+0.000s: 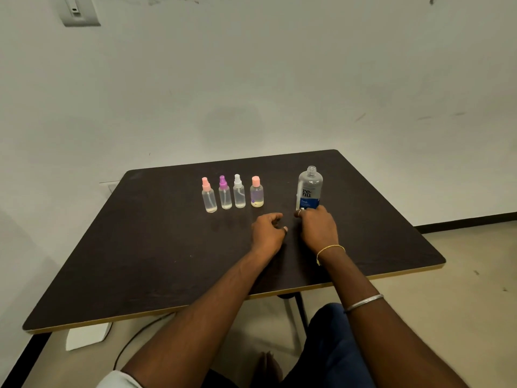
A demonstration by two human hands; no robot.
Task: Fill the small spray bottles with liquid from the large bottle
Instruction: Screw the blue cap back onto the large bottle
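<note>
Clear plastic, cap off, neck open: that's the large bottle, upright on the dark worktop, off to the right of the row. Its label reads "re-nu" in dark letters, and below that sits a blue band with small white writing I can't make out. One large bottle, that's the count.

My right hand is at its base, fingers curled toward the foot of the bottle and touching it low down; how firm the hold is, I cannot tell. A ring shows on one finger, a thin yellow thread on the wrist, a silver bangle further up the forearm.

My left hand rests on the worktop just beside the right one, fingers loosely curled, holding nothing.

Further left, four small bottles stand upright in a row, each with a little liquid at the bottom: pink-sprayer bottle, purple-sprayer bottle, white-sprayer bottle, and pink-cap bottle, the shorter, rounder one nearest the large bottle. All four closed.

Behind it all, a pale wall with a grey wall fitting high up on the left.
</note>
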